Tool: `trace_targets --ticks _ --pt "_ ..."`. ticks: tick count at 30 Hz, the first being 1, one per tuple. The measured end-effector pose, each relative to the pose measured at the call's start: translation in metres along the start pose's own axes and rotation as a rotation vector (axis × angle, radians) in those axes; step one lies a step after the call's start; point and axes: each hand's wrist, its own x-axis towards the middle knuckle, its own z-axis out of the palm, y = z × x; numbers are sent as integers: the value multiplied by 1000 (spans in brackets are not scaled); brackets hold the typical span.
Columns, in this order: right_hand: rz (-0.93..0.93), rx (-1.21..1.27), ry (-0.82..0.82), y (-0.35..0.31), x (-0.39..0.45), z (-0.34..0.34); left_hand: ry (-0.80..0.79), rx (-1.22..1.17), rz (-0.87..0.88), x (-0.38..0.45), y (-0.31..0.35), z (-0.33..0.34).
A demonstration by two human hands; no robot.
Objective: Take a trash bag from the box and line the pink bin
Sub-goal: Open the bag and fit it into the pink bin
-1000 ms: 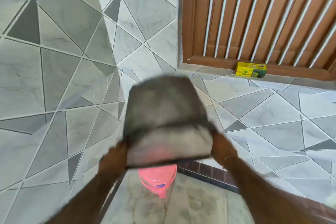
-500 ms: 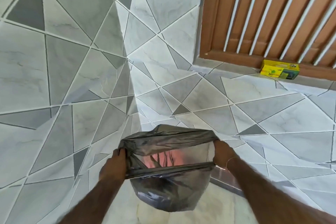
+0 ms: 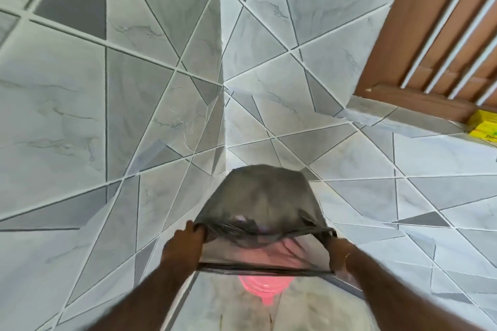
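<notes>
I hold a grey, half-transparent trash bag (image 3: 265, 201) stretched wide at its mouth, the body billowing up and away from me. My left hand (image 3: 185, 246) grips the left side of the opening, and my right hand (image 3: 340, 254) grips the right side. Directly under the bag stands the pink bin (image 3: 262, 289); its rim shows pink through the plastic and its lower part peeks out below the bag's near edge. The yellow bag box (image 3: 484, 127) lies on the tiled ledge at the far right.
A grey tiled wall corner (image 3: 223, 88) rises straight ahead. A brown slatted wooden door (image 3: 435, 35) fills the upper right. The bin stands on a worn concrete floor (image 3: 309, 312) beside a raised tiled step.
The bag has swung up from hanging below my hands and now balloons upward. The view has turned left, so the yellow box sits at the right edge.
</notes>
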Motion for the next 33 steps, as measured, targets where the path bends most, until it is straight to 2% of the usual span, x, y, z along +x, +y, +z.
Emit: trace_targets --ticks 3,5,10,15,18,24,27,33 --pt "-28 -39 10 -5 6 -6 50 -9 -19 12 -18 -6" --pt "-1 19 34 -10 8 -20 97 -15 -18 18 -26 -13" --pt "-76 169 262 -14 9 -65 250 -120 -2 28 -34 -30" --pt "-128 419 471 -27 7 -86 276 -217 -46 27 -32 -39" --pt "-121 490 447 -36 13 -78 246 -237 -44 29 -22 -40" --pt "-145 357 264 -58 20 -49 178 -148 43 32 -9 -17" --pt "-140 293 188 -56 26 -36 141 -110 -3 33 -17 -5" --pt "-128 239 94 -61 23 -20 141 -303 -110 33 -15 13"
